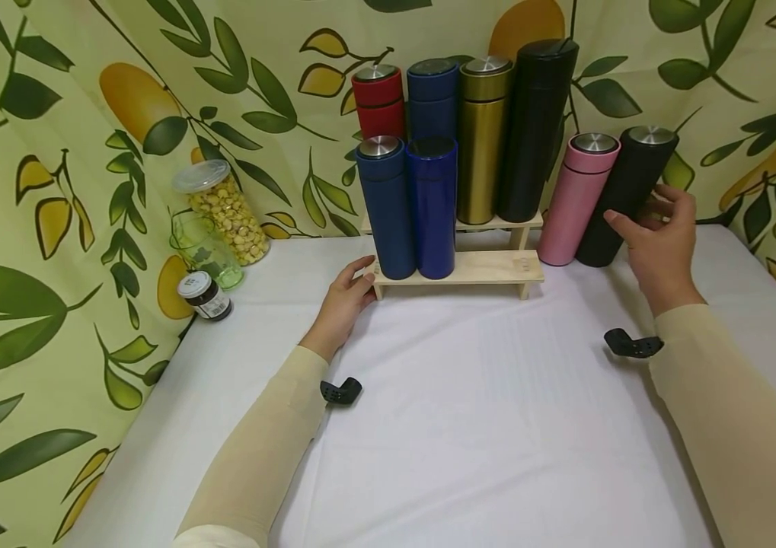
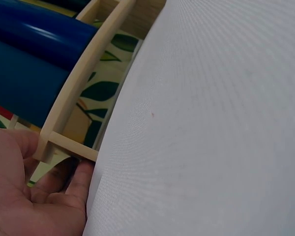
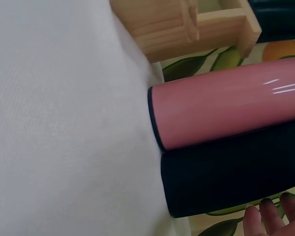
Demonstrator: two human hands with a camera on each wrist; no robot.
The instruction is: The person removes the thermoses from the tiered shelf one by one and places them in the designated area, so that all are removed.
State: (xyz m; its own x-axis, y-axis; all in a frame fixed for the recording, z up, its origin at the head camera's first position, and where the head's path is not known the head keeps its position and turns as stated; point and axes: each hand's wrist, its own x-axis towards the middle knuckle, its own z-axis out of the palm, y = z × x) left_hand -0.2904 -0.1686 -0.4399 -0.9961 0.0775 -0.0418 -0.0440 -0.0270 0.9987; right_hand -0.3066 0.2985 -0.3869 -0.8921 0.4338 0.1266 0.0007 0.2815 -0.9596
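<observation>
My left hand (image 1: 345, 308) grips the front left corner of a two-step wooden rack (image 1: 483, 268); in the left wrist view its thumb and fingers lie about the end leg. A dark blue flask (image 1: 384, 217) and a glossy blue flask (image 1: 434, 217) stand on the rack's lower step. My right hand (image 1: 665, 240) is at the right side of a black flask (image 1: 617, 205), thumb at its front. In the right wrist view, the fingers (image 3: 269, 216) are spread a little apart from that flask. A pink flask (image 1: 578, 202) stands against it, right of the rack.
Behind, on the upper step, are red (image 1: 379, 99), blue (image 1: 432, 99), gold (image 1: 485, 144) and tall black (image 1: 538, 129) flasks. At the left stand a tub of yellow pieces (image 1: 233, 217), a green glass jug (image 1: 205, 247) and a small dark jar (image 1: 205, 297). Patterned cloth backs the white table (image 1: 470, 426).
</observation>
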